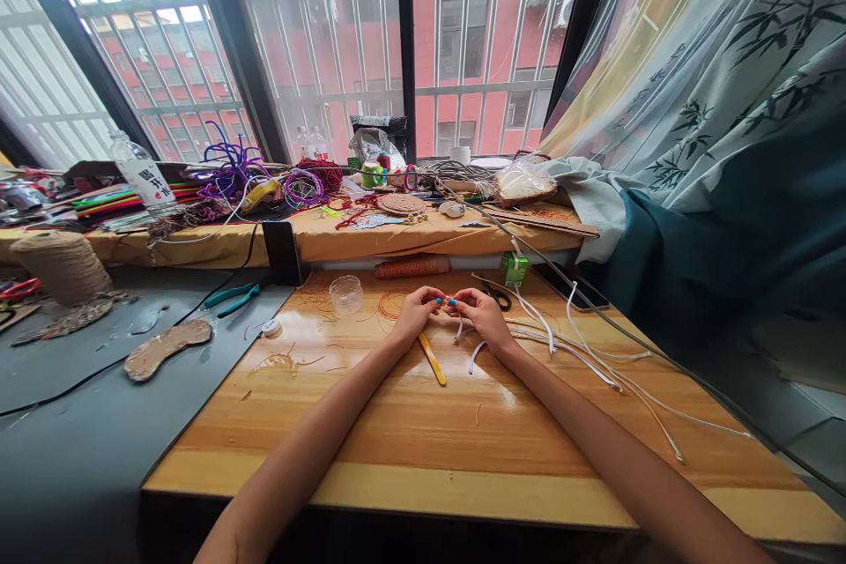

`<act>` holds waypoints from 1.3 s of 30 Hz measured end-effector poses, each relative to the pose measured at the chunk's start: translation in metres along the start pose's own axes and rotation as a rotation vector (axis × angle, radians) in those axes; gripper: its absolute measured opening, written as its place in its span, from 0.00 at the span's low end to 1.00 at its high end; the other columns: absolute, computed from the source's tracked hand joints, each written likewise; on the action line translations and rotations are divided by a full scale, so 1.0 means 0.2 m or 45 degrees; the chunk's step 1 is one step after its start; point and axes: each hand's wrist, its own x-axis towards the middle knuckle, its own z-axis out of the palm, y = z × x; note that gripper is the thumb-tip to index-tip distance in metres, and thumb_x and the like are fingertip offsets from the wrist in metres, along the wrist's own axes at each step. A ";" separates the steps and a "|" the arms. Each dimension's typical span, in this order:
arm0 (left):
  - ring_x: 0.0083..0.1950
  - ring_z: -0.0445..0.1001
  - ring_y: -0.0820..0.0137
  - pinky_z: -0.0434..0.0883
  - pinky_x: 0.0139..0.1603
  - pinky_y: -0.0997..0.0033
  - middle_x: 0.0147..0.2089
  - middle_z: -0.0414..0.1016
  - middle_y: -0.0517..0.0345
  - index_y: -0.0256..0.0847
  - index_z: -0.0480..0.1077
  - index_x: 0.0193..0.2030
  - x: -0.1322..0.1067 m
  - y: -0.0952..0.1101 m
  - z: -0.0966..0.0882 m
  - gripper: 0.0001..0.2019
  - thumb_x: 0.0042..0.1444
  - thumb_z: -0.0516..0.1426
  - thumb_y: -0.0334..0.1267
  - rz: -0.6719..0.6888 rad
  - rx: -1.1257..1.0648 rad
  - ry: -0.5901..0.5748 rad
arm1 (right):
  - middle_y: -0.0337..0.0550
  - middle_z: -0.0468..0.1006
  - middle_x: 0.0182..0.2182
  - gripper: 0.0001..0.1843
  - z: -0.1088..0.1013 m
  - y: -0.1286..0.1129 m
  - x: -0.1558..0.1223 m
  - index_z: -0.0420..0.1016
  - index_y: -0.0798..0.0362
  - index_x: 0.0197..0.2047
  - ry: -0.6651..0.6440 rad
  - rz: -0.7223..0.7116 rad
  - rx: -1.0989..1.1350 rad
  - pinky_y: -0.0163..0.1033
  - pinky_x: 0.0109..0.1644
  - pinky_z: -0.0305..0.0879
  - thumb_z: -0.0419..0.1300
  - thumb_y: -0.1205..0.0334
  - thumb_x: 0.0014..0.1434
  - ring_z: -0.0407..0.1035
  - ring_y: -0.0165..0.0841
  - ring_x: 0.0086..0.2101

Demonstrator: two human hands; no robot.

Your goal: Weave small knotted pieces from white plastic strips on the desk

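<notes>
Over the middle of the wooden table (370, 423), my left hand (416, 315) and my right hand (482, 317) meet almost fingertip to fingertip. Both are closed in a pinch on a thin orange thread (447, 299), mostly hidden by the fingers. A loose coil of similar thread (389, 305) lies just left of my left hand. Under that hand, a flat yellow stick (434, 361) points toward me. White cord ends (475, 357) curl beneath my right hand, and longer white cords (591, 361) spread to the right. Black-handled scissors (500, 296) rest behind my right hand.
Behind the hands are a clear round container (345, 294), an orange thread spool (411, 266), a green box (514, 269) and a phone (582, 289). Teal pliers (233, 300) and a twine cone (63, 269) stand left. A dark cable (634, 344) crosses right. Craft supplies crowd the sill.
</notes>
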 end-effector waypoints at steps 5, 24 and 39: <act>0.28 0.64 0.77 0.63 0.31 0.77 0.29 0.68 0.60 0.35 0.68 0.29 0.01 -0.02 0.00 0.07 0.41 0.56 0.33 0.012 0.014 -0.013 | 0.36 0.71 0.21 0.15 0.01 0.00 0.00 0.66 0.54 0.24 0.053 -0.004 -0.008 0.38 0.31 0.67 0.63 0.53 0.37 0.69 0.30 0.23; 0.30 0.64 0.77 0.62 0.32 0.77 0.30 0.69 0.59 0.35 0.68 0.31 0.00 -0.01 0.01 0.07 0.42 0.55 0.32 0.038 0.027 -0.104 | 0.37 0.71 0.18 0.16 0.00 0.03 0.02 0.64 0.52 0.23 0.100 0.049 0.041 0.38 0.26 0.67 0.63 0.52 0.37 0.68 0.30 0.20; 0.32 0.66 0.76 0.63 0.31 0.78 0.31 0.69 0.59 0.36 0.66 0.34 -0.02 0.00 0.03 0.08 0.44 0.52 0.27 0.049 0.194 -0.140 | 0.36 0.71 0.19 0.12 -0.02 0.04 0.03 0.64 0.54 0.24 0.246 0.045 0.093 0.32 0.23 0.65 0.62 0.57 0.39 0.65 0.25 0.19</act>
